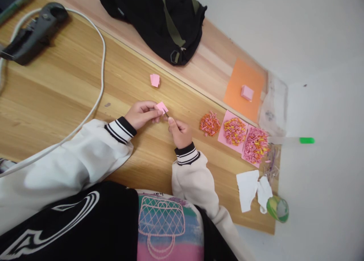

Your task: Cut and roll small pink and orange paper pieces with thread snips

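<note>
Between the thumb and fingers of my left hand [142, 114] is a small square of pink paper [161, 106], held just above the table. My right hand [181, 133] is closed round a thin, dark, pointed tool [166, 114], whose tip lies against the pink square. The tool's exact kind does not show, as my fingers cover most of it. A little stack of pink paper pieces [155, 80] lies on the wood beyond my left hand. To the right of my right hand sits a heap of orange and pink rolled paper pieces [209, 124].
Two more heaps of rolled pieces [234, 131] rest on pink sheets. An orange sheet [234, 79] carries a pink paper block [247, 93]. Torn white paper [247, 189] and a green roll [278, 208] lie at right. A black bag [159, 30], white cable [102, 60] and dark clamp-like device [36, 35] are farther off.
</note>
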A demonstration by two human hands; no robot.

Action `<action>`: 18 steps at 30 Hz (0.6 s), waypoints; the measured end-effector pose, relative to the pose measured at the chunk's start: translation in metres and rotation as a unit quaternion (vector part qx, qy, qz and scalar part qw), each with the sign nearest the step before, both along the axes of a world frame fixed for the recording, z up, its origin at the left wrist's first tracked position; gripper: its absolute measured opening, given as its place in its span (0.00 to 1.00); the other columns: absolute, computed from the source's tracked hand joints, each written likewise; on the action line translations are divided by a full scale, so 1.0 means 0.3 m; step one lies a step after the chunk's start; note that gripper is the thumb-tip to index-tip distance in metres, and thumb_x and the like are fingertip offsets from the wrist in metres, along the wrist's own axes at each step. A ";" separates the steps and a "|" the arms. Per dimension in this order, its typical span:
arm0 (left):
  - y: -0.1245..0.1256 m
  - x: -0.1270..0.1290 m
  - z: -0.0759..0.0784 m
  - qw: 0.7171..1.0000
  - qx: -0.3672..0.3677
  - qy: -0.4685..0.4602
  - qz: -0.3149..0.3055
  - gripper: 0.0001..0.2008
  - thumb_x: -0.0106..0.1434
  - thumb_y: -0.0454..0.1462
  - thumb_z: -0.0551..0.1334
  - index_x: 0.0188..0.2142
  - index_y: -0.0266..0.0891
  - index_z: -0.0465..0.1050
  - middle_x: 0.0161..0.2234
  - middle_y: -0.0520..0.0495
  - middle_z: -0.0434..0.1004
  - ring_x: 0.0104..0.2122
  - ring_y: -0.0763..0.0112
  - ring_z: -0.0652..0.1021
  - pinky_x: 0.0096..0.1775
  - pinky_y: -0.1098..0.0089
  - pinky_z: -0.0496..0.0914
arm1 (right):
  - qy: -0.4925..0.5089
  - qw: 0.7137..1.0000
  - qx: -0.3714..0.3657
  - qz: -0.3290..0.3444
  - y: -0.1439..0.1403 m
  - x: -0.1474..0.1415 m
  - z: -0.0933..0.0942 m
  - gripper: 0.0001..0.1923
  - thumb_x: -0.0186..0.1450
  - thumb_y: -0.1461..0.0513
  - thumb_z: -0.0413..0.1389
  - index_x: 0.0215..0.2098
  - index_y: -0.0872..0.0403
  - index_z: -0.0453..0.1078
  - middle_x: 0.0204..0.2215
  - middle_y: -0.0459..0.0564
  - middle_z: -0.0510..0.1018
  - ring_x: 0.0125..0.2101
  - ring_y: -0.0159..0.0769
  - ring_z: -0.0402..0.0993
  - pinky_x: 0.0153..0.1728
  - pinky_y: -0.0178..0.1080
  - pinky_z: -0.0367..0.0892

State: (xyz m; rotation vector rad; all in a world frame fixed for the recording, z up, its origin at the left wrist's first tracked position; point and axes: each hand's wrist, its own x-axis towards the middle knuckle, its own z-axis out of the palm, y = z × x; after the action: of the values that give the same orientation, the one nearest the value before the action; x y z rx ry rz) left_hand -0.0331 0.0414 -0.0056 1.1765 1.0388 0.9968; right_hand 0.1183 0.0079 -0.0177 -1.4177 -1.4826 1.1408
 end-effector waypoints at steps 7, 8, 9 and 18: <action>-0.002 0.000 -0.005 1.000 -0.012 -0.015 0.012 0.06 0.49 0.35 0.63 0.20 0.34 0.70 0.14 0.53 0.68 0.15 0.81 0.66 0.20 0.77 0.60 | 0.006 1.000 -0.005 -0.006 0.001 -0.002 0.005 0.24 0.59 0.47 0.47 0.28 0.57 0.75 0.14 0.41 0.56 0.17 0.25 0.53 0.20 0.31 0.54; -0.001 0.000 -0.008 0.999 -0.016 -0.021 0.019 0.06 0.49 0.35 0.63 0.20 0.34 0.70 0.14 0.53 0.68 0.15 0.81 0.66 0.20 0.77 0.60 | 0.008 1.000 -0.006 -0.006 0.001 -0.002 0.006 0.24 0.59 0.47 0.47 0.29 0.57 0.75 0.14 0.41 0.57 0.17 0.25 0.54 0.20 0.31 0.54; -0.001 0.000 -0.012 0.999 -0.020 -0.028 0.028 0.06 0.49 0.35 0.63 0.19 0.34 0.70 0.14 0.54 0.68 0.15 0.81 0.67 0.20 0.77 0.61 | 0.010 1.000 -0.007 -0.005 0.002 -0.002 0.006 0.24 0.59 0.47 0.48 0.30 0.57 0.75 0.14 0.41 0.58 0.17 0.26 0.54 0.20 0.31 0.55; 0.006 0.001 -0.018 0.996 -0.035 -0.048 0.065 0.07 0.50 0.34 0.62 0.18 0.34 0.68 0.14 0.54 0.67 0.15 0.80 0.67 0.20 0.77 0.60 | 0.009 1.000 -0.013 -0.008 0.001 -0.003 0.003 0.24 0.58 0.47 0.48 0.30 0.58 0.75 0.16 0.44 0.64 0.19 0.27 0.60 0.21 0.31 0.57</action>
State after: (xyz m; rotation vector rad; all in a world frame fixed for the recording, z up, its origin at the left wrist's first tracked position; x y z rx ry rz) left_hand -0.0327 0.0433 -0.0111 1.0036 1.0747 1.0990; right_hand 0.1175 0.0082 -0.0166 -1.4309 -1.4457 1.1630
